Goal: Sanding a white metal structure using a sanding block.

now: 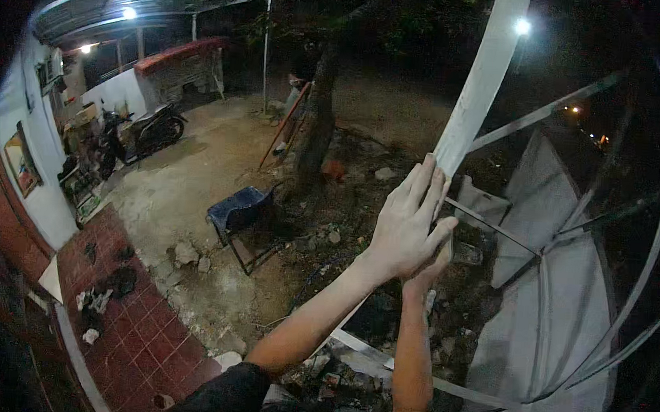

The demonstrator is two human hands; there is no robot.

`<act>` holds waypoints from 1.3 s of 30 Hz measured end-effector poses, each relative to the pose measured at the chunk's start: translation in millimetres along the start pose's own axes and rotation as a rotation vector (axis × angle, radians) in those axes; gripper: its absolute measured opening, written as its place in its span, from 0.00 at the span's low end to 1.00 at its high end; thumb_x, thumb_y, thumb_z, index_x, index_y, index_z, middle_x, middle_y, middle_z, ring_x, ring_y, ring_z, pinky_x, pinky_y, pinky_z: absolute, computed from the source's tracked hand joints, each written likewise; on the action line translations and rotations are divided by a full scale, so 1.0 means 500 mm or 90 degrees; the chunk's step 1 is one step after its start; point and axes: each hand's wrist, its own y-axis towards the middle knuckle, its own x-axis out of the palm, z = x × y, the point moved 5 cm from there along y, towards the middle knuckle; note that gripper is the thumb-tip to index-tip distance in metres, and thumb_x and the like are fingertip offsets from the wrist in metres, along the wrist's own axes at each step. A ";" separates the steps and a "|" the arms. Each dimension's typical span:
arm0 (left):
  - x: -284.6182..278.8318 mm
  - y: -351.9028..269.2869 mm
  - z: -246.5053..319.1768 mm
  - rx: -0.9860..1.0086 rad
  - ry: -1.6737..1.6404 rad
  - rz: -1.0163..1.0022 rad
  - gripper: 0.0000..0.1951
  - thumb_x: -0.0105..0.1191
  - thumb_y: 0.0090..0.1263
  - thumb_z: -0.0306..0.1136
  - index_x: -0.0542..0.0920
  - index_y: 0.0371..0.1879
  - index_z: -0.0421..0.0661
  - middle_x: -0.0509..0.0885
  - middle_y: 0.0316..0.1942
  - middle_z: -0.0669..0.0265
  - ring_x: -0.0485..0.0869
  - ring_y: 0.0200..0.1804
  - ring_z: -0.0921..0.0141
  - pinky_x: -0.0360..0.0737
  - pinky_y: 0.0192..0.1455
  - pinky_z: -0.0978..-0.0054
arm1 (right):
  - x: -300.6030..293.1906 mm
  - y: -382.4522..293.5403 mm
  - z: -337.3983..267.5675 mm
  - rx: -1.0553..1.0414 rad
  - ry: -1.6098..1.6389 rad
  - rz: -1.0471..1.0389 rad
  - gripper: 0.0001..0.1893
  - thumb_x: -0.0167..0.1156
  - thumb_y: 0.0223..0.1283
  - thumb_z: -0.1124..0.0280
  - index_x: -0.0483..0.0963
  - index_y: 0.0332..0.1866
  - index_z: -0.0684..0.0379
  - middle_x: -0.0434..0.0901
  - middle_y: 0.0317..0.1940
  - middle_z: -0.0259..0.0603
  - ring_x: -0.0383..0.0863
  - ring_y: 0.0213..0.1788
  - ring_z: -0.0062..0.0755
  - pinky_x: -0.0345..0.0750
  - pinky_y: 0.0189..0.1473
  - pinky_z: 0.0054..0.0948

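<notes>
A long pale beam [482,85] rises from my hands to the top of the view. My left hand [408,228] lies along the beam's lower part, its fingers stretched up against it. Just beneath and behind it is my right hand [431,269], mostly covered by the left one, so its fingers cannot be made out. The beam's lowest part is hidden by both hands. To the right, large grey panels [561,311] with thin metal framing stand near my right arm.
A white bar [364,347] crosses below my forearms, above rubble. A dark blue chair [242,209] stands ahead on the ground, left of a tree trunk [317,114]. A person [294,102] is beside the trunk. A motorcycle [153,130] and red tiles [136,319] are at left.
</notes>
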 end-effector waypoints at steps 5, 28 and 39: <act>0.037 0.006 -0.001 0.082 0.206 0.099 0.34 0.54 0.65 0.39 0.62 0.65 0.27 0.49 0.72 0.39 0.58 0.70 0.42 0.68 0.65 0.53 | -0.112 -0.133 0.093 0.041 -0.321 -0.079 0.20 0.49 0.69 0.63 0.72 0.59 0.64 0.74 0.54 0.52 0.74 0.56 0.43 0.70 0.58 0.37; 0.059 -0.035 -0.024 0.016 0.059 0.258 0.28 0.56 0.61 0.23 0.67 0.62 0.31 0.65 0.62 0.34 0.72 0.60 0.38 0.80 0.48 0.58 | -0.704 -0.543 0.330 0.719 -1.084 -0.563 0.38 0.43 0.62 0.32 0.78 0.44 0.63 0.82 0.41 0.44 0.78 0.45 0.36 0.74 0.54 0.45; 0.057 -0.035 -0.016 0.093 0.137 0.106 0.39 0.61 0.61 0.37 0.58 0.67 0.30 0.62 0.63 0.29 0.77 0.54 0.42 0.81 0.38 0.61 | -0.840 -0.557 0.321 0.712 -1.334 -0.543 0.31 0.50 0.59 0.34 0.82 0.46 0.53 0.83 0.43 0.41 0.82 0.45 0.38 0.77 0.50 0.43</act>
